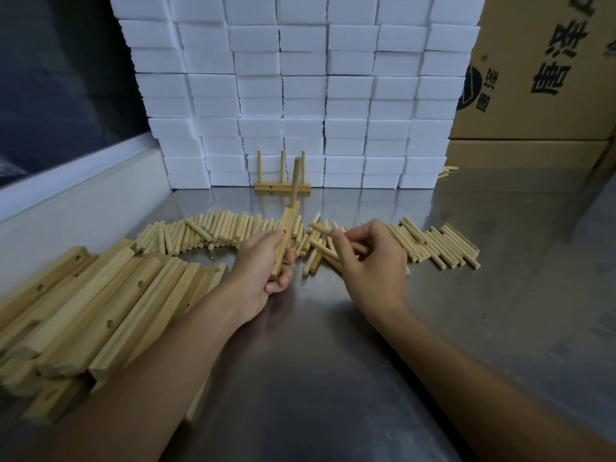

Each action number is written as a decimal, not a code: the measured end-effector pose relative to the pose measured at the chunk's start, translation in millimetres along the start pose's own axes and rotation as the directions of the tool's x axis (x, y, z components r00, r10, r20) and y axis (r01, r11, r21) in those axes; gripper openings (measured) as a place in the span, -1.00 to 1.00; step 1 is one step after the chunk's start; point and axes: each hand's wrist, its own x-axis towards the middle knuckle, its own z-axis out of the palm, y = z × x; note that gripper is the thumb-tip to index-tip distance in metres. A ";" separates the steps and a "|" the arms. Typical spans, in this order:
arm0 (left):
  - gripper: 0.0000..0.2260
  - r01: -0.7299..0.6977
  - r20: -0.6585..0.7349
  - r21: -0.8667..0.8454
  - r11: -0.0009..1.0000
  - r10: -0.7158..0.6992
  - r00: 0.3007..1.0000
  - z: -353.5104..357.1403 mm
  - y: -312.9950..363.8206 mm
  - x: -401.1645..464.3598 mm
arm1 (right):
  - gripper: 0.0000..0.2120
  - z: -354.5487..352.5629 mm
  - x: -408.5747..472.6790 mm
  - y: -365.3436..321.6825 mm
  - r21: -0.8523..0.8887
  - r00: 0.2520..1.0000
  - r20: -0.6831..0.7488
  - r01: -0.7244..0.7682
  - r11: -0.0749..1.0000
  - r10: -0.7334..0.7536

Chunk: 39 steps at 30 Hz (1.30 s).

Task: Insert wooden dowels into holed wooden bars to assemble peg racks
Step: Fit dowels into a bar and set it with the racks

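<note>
A: Materials?
B: Pale, unfinished wood throughout. Loose dowels (230,232) were short round rods, lying in a long band across the desk (333,378). Holed bars (110,305) were square-section sticks with drilled round holes, heaped at the left edge. One finished peg rack (282,185) stood upright at the back, three pegs in its base.

A: Surface and room?
B: Desk was brushed metal, dully reflective. Behind it rose a wall of white foam blocks (300,85), matte and brick-shaped; cardboard boxes (540,68) with printed characters stood at the right.

A: Hands?
B: Left hand (263,265) had fingers curled round a bar in hand (284,241), held tilted above the desk, with one dowel seated (294,181) in its far end, pointing up. Right hand (370,258) was partly closed, thumb and fingertips pinching a picked dowel (325,230) just above the loose band, near the bar but apart from it.
</note>
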 end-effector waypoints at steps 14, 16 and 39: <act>-0.84 -0.010 0.175 0.009 1.000 0.009 0.985 -0.4 0.7 -1.8 | -0.79 3.3 -3.2 -2.7 -0.142 0.961 0.241 0.172 0.975 -0.134; -0.83 0.001 0.221 0.003 1.000 -0.001 0.975 0.8 0.5 -3.9 | -0.82 3.8 -0.3 -3.8 -0.161 0.961 0.222 0.202 0.966 -0.164; -0.85 0.055 0.226 0.002 0.998 -0.054 0.973 10.0 -0.3 -9.6 | -0.82 -13.2 34.4 -20.3 -0.115 0.807 0.585 -0.017 0.993 0.082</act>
